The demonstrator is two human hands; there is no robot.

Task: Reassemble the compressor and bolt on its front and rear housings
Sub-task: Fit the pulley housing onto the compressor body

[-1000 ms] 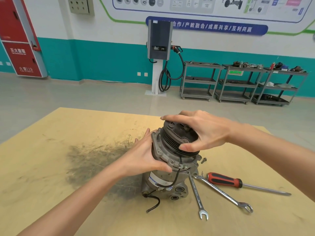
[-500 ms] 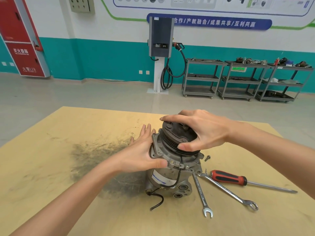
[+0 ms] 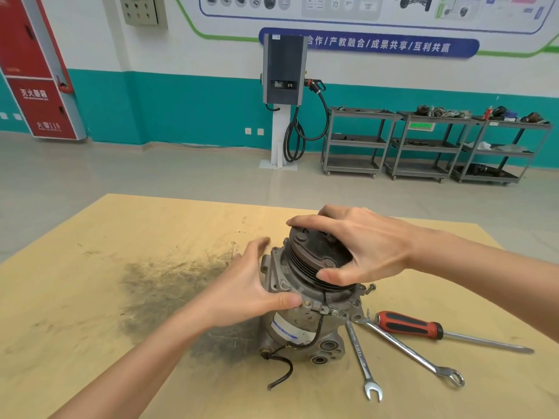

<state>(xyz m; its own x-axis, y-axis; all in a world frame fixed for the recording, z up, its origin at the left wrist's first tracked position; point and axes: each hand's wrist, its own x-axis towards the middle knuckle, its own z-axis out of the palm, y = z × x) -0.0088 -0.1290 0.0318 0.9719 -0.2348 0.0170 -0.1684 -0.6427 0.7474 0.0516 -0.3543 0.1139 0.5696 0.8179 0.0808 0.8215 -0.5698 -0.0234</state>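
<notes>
Since a second ago your left hand has loosened: the fingers that wrapped the front housing are now spread and lifted off on the far side, blurred, and only the thumb touches the flange, at its near-left edge. Your right hand has not shifted; it caps the black pulley from above, fingers curled over the far rim and thumb pressed against the grooved side, a firm grip. The view has also swung a little, so everything sits lower and further right than before.

Under your hands the compressor stands on end at the middle of the table, pulley up, its black wire trailing toward you. The front housing looks seated on the body, so I judge the stacking largely done. The bolting looks unfinished: a loose bolt lies just right of the flange, and a flange hole by your thumb appears open, though I cannot tell how many bolts are in. The rear housing's state is hidden underneath.

Two wrenches fan out to the near right, and a red-handled screwdriver lies beyond them, all untouched.
</notes>
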